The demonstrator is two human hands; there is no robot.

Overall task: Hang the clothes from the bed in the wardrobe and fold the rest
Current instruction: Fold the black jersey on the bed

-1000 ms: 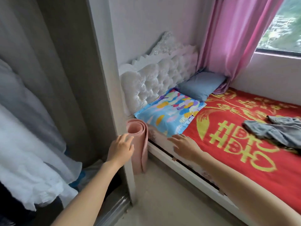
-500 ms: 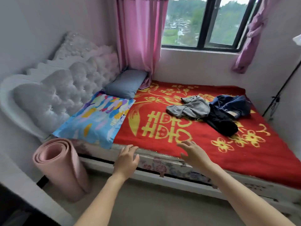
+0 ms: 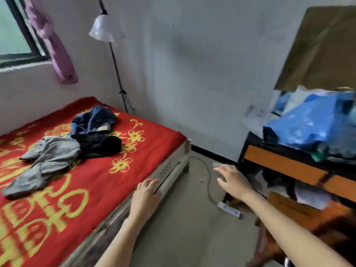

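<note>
A grey garment [image 3: 46, 162] and dark clothes [image 3: 96, 135] are seen heaped on the bed [image 3: 152, 147], frame left, none hung or folded, with the left hand [image 3: 145, 197] and right hand [image 3: 232, 182] held empty, fingers loose.

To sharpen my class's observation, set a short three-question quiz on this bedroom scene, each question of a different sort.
1. True or false: the left hand and right hand hold nothing.
2. The power strip lies on: A) the desk, B) the floor, C) the windowsill.
3. Fill in: the grey garment lies on the ____.
Key: 1 true; 2 B; 3 bed.
</note>
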